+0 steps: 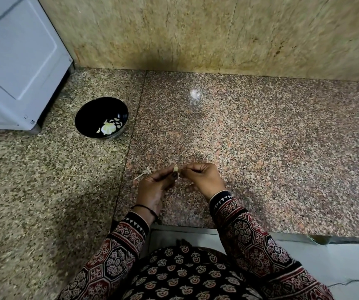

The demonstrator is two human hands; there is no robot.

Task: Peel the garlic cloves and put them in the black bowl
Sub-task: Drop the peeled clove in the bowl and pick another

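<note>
garlic clove [175,169] pinched by left hand [152,188] and right hand [203,180], black bowl [95,112] well apart

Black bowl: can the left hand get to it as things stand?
Probably yes. The black bowl sits up-left of the left hand with only bare counter and a few peel scraps between; the hand does hold the garlic clove together with the right hand.

Polished speckled granite table [261,148] catches a glint of light. The black bowl [92,113] is glossy. Printed cloth sleeves [250,239].
</note>
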